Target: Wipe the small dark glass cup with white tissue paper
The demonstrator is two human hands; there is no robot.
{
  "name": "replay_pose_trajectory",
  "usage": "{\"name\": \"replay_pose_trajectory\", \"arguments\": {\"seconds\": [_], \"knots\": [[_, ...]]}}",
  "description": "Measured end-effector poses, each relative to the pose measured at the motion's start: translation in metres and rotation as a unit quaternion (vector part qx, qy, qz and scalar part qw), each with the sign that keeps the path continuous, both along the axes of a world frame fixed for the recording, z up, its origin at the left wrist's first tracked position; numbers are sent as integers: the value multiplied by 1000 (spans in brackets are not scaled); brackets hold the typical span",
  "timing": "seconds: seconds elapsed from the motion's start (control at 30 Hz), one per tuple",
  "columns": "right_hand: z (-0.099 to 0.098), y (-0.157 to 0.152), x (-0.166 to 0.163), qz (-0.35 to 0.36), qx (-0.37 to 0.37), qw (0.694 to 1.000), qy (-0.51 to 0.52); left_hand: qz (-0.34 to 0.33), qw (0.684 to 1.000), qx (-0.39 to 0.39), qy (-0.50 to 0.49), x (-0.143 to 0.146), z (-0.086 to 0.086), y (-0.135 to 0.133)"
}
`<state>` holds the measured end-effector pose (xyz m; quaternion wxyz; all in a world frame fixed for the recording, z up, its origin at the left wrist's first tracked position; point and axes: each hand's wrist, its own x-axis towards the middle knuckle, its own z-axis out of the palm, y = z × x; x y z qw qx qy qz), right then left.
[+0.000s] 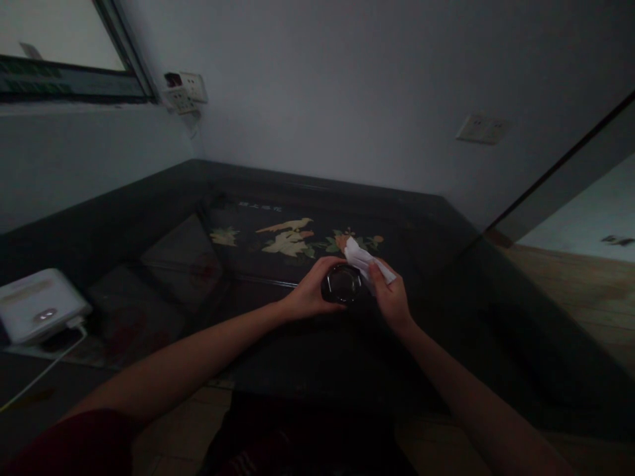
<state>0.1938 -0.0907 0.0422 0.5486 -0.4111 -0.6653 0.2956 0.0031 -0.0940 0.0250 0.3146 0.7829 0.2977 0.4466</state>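
My left hand [313,289] is wrapped round a dark, round glass [344,284], seen from above with its rim toward me. In my right hand [393,299] is a folded white tissue [361,256], pinched between thumb and fingers. The tissue lies against or just beside the right side of the glass; I cannot tell if they touch. Both hands are over the middle of a dark, glossy table [317,357]. Beyond them a picture of a bird and flowers [288,241] decorates the tabletop. What is inside the glass is too dark to make out.
A white box-shaped device [42,301] with a white cable [54,360] sits at the table's left. Wall sockets [186,92] are in the far left corner, and a double wall plate [482,129] is on the back wall. A window [64,46] is at upper left.
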Motion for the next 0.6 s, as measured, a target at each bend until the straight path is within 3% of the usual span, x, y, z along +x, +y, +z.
{"name": "replay_pose_trajectory", "arguments": {"seconds": [0.1,0.23,0.33,0.47,0.6], "knots": [[3,-2,3,-10,87,995,-52,14,999,-33,-35,-3,0,6],[10,-3,8,74,212,953,-203,-24,976,-149,-159,-4,3,12],[14,-4,8,105,238,927,-270,-52,930,-250,-265,-3,6,11],[11,-7,4,75,237,925,-289,-68,858,-361,-361,-2,10,4],[8,-10,-1,62,258,921,-286,-91,807,-427,-396,3,11,-1]]}}
